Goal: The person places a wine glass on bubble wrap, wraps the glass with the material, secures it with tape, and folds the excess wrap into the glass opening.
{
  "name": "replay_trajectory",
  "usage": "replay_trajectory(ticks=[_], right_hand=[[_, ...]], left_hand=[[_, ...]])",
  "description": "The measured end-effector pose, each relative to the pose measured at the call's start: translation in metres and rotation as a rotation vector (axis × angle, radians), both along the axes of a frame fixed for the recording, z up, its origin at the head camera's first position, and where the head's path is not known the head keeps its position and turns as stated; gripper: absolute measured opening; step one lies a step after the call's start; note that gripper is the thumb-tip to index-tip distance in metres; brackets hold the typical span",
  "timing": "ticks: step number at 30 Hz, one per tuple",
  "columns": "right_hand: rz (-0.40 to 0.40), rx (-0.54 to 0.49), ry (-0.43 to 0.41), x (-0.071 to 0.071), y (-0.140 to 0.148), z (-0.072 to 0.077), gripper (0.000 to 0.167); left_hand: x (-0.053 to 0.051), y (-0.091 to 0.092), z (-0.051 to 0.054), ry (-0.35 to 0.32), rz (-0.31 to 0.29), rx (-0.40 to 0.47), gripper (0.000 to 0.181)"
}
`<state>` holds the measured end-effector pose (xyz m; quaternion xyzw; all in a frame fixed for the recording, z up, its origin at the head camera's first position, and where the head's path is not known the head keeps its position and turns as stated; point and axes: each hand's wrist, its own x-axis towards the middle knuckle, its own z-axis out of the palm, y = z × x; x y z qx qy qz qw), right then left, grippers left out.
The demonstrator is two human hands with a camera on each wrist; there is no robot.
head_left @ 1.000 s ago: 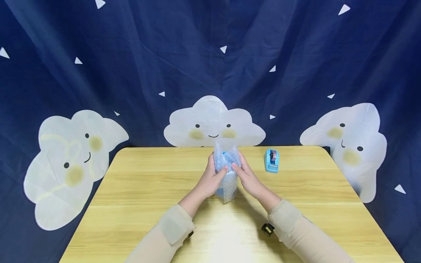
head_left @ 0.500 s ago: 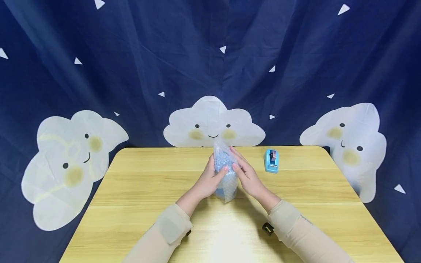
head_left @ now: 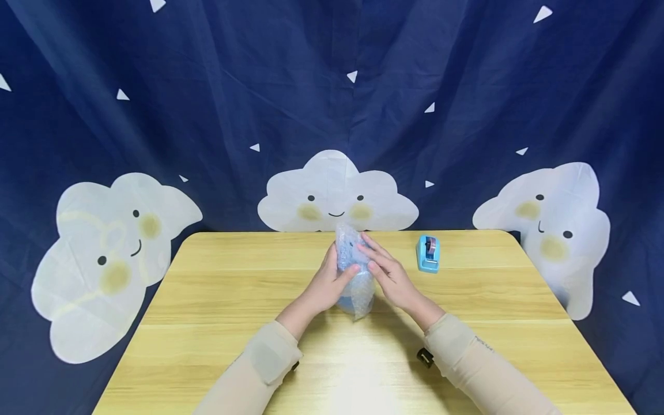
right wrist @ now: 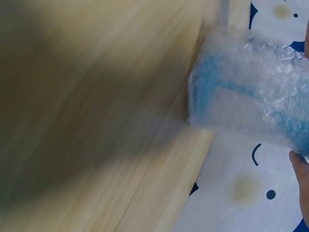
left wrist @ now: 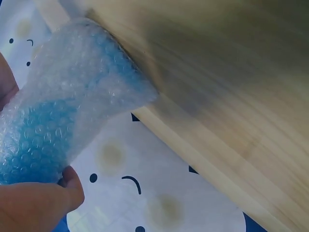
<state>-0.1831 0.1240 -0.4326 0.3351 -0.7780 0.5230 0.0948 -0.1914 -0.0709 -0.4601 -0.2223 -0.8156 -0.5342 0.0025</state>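
A bubble-wrapped object stands on the table between both hands, with blue parts showing through the clear wrap; its kind is hidden. In the left wrist view the bubble wrap covers it down to its base. My left hand grips its left side, thumb in front and fingers behind, partly out of sight. My right hand touches the right side of the wrap with fairly straight fingers spread over its upper part. The right wrist view shows the wrapped base and a right-hand finger against the wrap.
A light blue tape dispenser with a tape roll stands at the back right of the wooden table. Behind the far edge hangs a dark blue curtain with white smiling clouds. A small black device sits below the right cuff.
My right hand's fingers have come from behind the wrap onto its front and spread apart. The upper wrap has folded over the blue part. The left hand keeps its grip.
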Motion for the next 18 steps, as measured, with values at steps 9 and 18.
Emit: replay_trajectory(ticks=[9, 18], right_hand=[[-0.035, 0.050, 0.097, -0.003, 0.003, -0.002, 0.036], [-0.078, -0.033, 0.195, -0.007, -0.001, -0.009, 0.031]], left_hand=[[0.000, -0.006, -0.001, 0.237, 0.048, -0.221, 0.087], [-0.001, -0.011, -0.001, 0.235, 0.028, -0.243, 0.088]])
